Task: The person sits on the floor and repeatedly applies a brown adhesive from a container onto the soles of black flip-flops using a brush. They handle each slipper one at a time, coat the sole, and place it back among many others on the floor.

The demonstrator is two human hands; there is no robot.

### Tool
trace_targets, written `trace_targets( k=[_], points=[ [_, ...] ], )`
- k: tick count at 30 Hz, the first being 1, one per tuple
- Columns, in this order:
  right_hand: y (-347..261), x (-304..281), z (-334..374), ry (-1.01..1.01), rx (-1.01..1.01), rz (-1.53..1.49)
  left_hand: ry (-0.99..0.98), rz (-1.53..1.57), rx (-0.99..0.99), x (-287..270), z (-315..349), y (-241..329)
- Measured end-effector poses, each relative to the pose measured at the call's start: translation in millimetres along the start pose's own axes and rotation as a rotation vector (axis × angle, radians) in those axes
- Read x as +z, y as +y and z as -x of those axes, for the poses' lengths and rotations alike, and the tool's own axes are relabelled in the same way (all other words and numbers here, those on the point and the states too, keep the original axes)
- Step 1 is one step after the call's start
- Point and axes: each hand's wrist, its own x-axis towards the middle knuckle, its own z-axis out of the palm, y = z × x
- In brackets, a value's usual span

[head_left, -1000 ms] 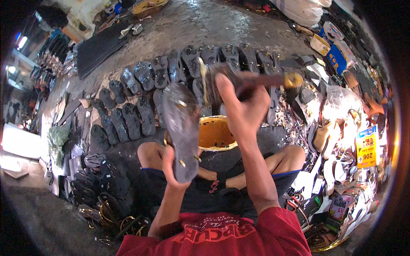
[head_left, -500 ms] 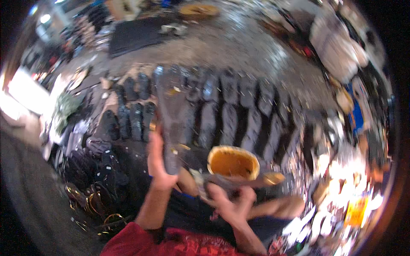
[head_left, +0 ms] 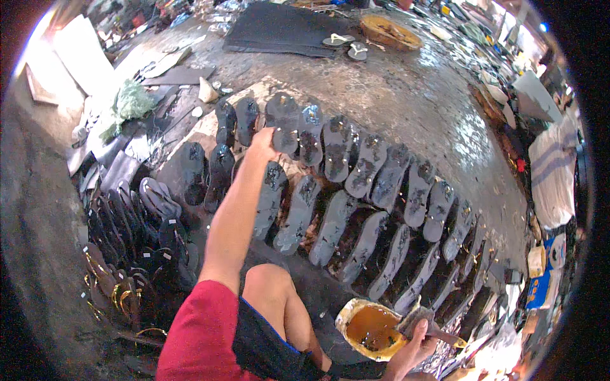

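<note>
My left arm reaches out to the far row of dark sandal soles, and my left hand [head_left: 264, 146] is closed at the lower left edge of a wide grey-black sole [head_left: 281, 117]. Its fingertips are partly hidden. At the lower right, my right hand [head_left: 412, 355] is wrapped round a brush [head_left: 445, 335] with a dark head and a short handle. The brush head is at the rim of a pale-edged tub [head_left: 343, 315] of amber, glue-like liquid [head_left: 375, 327]. Several soles in the far row have shiny wet patches, such as the sole [head_left: 310, 130] just right of my left hand.
A nearer row of soles [head_left: 297, 216] runs parallel. Finished-looking dark sandals [head_left: 159, 197] are heaped at left. Beyond lie a black sheet [head_left: 279, 28], a pair of flip-flops [head_left: 357, 51] and a round wooden block [head_left: 391, 32]. A white sack [head_left: 551, 178] stands at right.
My left hand has moved the sole it held upright away from me to the far row. My right hand and the brush have shifted rightward in view with the tub, as the view turned.
</note>
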Motion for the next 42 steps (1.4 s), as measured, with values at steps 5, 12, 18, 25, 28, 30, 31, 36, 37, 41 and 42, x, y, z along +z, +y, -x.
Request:
trace_targets(
  k=[5, 12, 18, 25, 28, 30, 31, 36, 37, 41, 42],
  points=[
    [26, -27, -39, 0.052, 0.129, 0.043, 0.16, -0.092, 0.241, 5, 55, -32],
    [-20, -56, -18, 0.043, -0.606, 0.548, 0.398, -1.483, 1.236, -147, 400, -32],
    [-49, -70, 20, 0.156, 0.069, 0.818, 0.936, -1.608, 0.903, -340, 537, 17],
    [0, -52, 16, -0.382, -0.454, 0.576, 0.625, -1.241, 0.647, -523, 567, 6],
    [-9, -58, 12, -0.474, -0.601, 0.622, 0.698, -1.568, 0.62, -488, 569, 27],
    [-18, -75, 9, -0.244, -0.311, 0.397, 0.71, -1.718, 0.891, -423, 575, 33],
    [-21, -87, 5, -0.171, -0.273, 0.287, 0.652, -1.74, 0.979, -383, 576, 33],
    [-3, -121, -8, -0.159, -0.106, 0.335, 0.169, -1.618, 1.131, -214, 560, -46],
    [3, -127, -5, -0.107, -0.12, 0.349, 0.028, -1.567, 1.127, -195, 557, -70],
    [18, -144, 28, -0.25, -0.038, 0.431, -0.425, -1.893, 0.972, -159, 553, -132],
    [19, -145, 32, -0.357, 0.059, 0.37, -0.42, -1.962, 1.036, -154, 553, -139]
  ],
)
